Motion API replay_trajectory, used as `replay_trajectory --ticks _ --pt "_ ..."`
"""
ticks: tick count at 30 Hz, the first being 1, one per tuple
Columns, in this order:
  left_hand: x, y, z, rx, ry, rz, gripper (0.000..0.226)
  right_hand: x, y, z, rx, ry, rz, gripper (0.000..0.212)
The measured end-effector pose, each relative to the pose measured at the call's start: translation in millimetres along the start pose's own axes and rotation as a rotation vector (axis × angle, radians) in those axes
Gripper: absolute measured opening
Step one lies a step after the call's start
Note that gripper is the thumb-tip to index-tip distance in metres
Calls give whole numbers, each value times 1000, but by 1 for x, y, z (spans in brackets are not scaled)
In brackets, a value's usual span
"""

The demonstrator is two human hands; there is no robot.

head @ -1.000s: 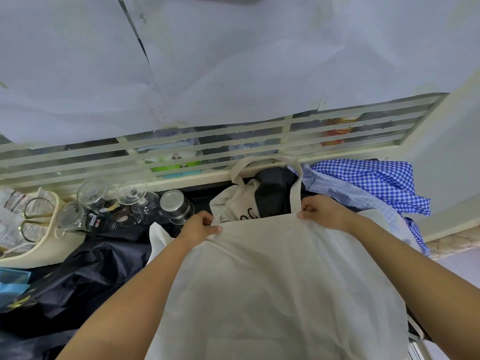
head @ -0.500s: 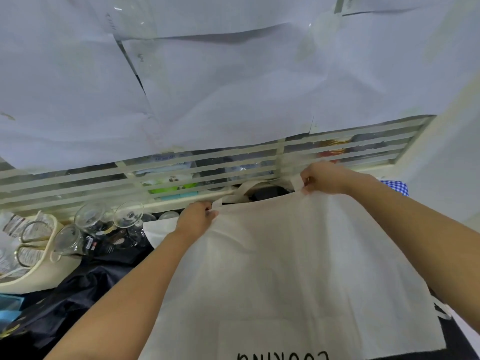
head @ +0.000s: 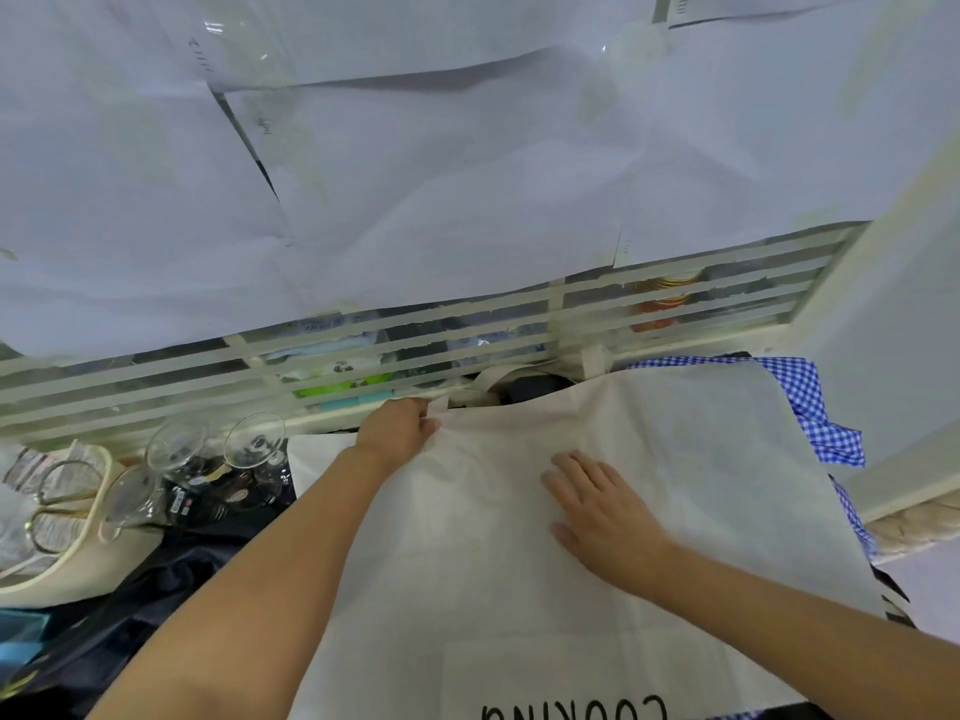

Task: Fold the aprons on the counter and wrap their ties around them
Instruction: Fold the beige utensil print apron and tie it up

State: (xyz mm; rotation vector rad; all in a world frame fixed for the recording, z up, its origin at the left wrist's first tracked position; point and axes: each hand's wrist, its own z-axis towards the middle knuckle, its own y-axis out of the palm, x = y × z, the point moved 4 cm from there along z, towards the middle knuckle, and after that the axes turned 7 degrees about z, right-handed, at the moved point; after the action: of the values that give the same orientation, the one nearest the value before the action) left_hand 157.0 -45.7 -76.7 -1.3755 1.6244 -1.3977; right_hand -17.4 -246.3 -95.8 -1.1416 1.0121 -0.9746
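cream tray [head: 78,569]: far left on the counter, curved rim facing centre
scissors [head: 54,504]: gold handles, lying in the tray among crinkled clear packets
glasses [head: 254,441]: stemmed, upturned, clustered just right of the tray, close to the window rail
dark cloth [head: 156,605]: navy, crumpled, lower left, partly under the left forearm; cannot tell whether an apron
left hand [head: 397,431]: fingers curled, pinching the top left corner of the cream apron, just in front of the rail
cream apron [head: 701,459]: task item, spread flat on the counter from centre to right, top edge toward the window, lying over other cloth
lettering [head: 571,711]: black print on the apron's near part, upside down from here, cut by the frame bottom, roughly COOKING
right hand [head: 597,511]: palm down, fingers straight and slightly spread, pressing flat on the apron's middle, gripping nothing
neck strap [head: 594,360]: cream, poking up behind the apron's top edge, against the grille
blue gingham cloth [head: 821,418]: right side, partly under the apron's right edge, one corner sticking out
window grille [head: 156,376]: horizontal slats behind the counter, full width; blurred bottles and packets behind
paper sheets [head: 415,174]: white, overlapping, covering everything above the grille
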Motion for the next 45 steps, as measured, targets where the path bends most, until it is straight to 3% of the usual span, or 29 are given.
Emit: replay_trajectory --ticks 4,6,9,12,15,18,21,25,29,34,38,41,43,45 --pt "-17 -19 -4 -105 51 236 18 34 30 -24 -56 140 -67 64" --pt "-26 -36 -8 -7 -17 364 12 39 30 -26 -100 190 -52 63" --pt "-29 -49 -22 217 -70 352 25 38 34 -33 -132 235 -37 66" --pt "-12 -24 -51 320 59 241 26 29 35 -36 -72 290 -13 65" --pt "12 29 -102 397 315 86 27 2 38 -45 16 298 30 62" --pt "18 100 -150 300 381 -42 34 -42 57 -62 107 189 102 60" --pt "11 156 -188 172 277 -96 48 -86 80 -94 123 120 147 54" --pt "-15 186 -214 64 105 -44 72 -95 97 -140 34 196 163 58" --pt "-57 197 -241 1 -84 37 99 -68 99 -190 -78 435 190 57" --pt "-89 193 -262 -80 -282 63 84 -43 95 -241 23 782 284 71" --pt "-90 186 -265 -132 -261 100 87 -23 86 -254 201 1068 465 72" --pt "-78 181 -261 -118 -254 125 84 -15 74 -253 416 1227 676 54" --pt "-61 176 -256 -50 -133 101 69 -8 64 -256 556 1425 794 48" --pt "-45 174 -250 -55 15 52 63 1 60 -259 644 1609 916 62"
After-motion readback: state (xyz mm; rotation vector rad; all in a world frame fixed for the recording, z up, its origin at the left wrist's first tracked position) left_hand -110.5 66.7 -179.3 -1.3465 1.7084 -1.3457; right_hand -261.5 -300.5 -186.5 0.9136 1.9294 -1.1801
